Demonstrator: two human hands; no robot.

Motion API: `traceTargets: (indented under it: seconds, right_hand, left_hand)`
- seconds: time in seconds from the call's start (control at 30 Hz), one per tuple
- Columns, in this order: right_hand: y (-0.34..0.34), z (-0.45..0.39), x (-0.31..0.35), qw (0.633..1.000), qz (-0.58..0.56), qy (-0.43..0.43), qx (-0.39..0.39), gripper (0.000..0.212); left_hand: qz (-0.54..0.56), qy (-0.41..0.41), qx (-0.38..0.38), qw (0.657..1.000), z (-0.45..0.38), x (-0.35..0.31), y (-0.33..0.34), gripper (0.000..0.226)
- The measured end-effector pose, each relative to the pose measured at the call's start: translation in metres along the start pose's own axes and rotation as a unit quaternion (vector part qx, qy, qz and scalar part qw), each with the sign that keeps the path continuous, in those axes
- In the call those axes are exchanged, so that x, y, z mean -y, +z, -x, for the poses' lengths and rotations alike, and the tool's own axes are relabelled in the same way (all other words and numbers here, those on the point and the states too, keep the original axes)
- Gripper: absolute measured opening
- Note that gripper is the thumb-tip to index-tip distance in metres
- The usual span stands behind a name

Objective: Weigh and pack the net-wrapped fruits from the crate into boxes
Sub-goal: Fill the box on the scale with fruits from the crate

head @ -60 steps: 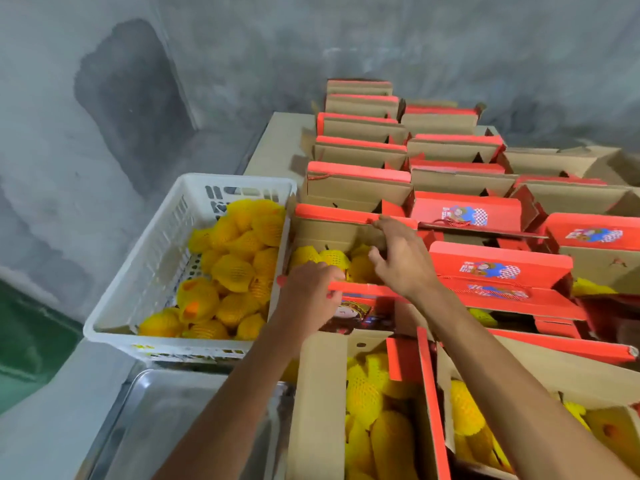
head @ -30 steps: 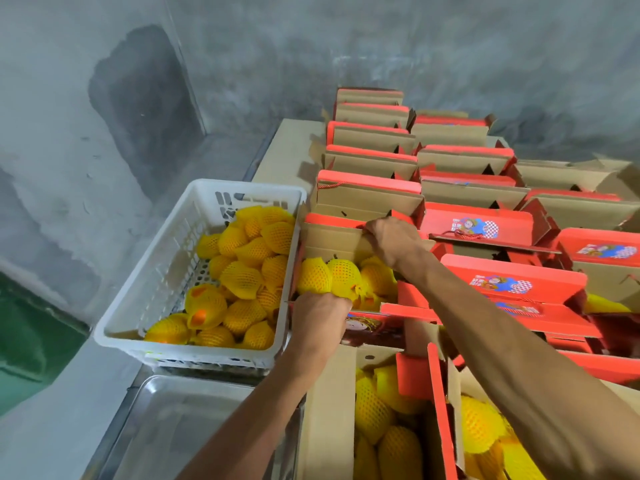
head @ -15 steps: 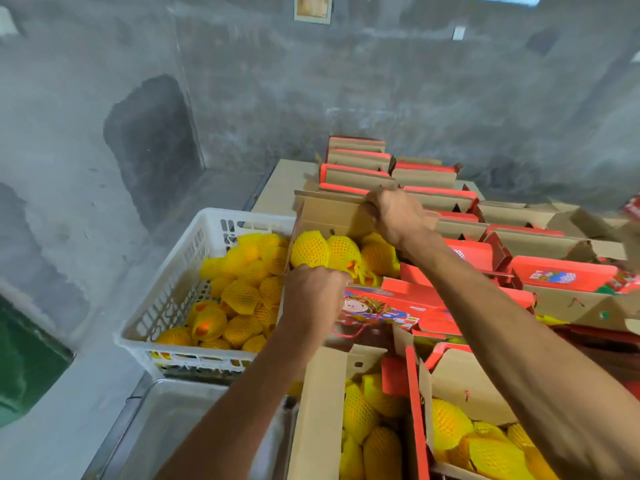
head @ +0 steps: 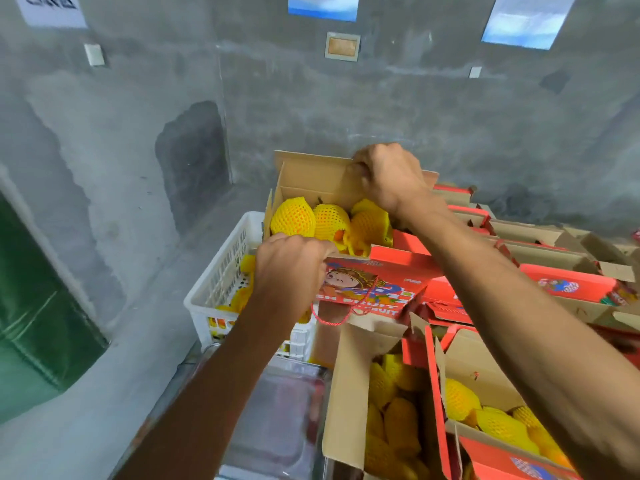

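A red printed cardboard box (head: 374, 285) with brown inner flaps hangs lifted above the other boxes, several yellow net-wrapped fruits (head: 294, 218) showing in its open top. My left hand (head: 291, 268) grips the box's near edge at the left corner. My right hand (head: 388, 178) grips the far brown flap (head: 311, 174) at its top edge. The white plastic crate (head: 214, 289) with more netted fruits stands below, left of the box, partly hidden by my left arm.
Two open boxes with netted fruits (head: 391, 410) (head: 485, 410) stand near me. Rows of red and brown boxes (head: 554, 258) fill the table to the right. A steel tray (head: 277, 410) lies below the crate. The grey wall is close behind.
Both hands have lifted the filled box up off the table and towards the wall. The view has tilted upward with it.
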State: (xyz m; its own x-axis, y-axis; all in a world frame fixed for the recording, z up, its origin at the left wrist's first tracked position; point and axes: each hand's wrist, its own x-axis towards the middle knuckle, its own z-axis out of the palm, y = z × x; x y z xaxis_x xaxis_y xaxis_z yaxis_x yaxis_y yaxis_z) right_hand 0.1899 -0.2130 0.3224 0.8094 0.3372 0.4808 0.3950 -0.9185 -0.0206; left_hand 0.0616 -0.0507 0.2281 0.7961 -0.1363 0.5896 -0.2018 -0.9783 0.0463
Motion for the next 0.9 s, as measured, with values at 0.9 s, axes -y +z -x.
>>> traceTargets:
  seconds: [0.9]
  right_hand:
    - [0.086, 0.095, 0.185, 0.985, -0.14, -0.015, 0.105, 0.02]
  left_hand:
    - [0.023, -0.033, 0.035, 0.999, 0.194, 0.108, -0.06, 0.015]
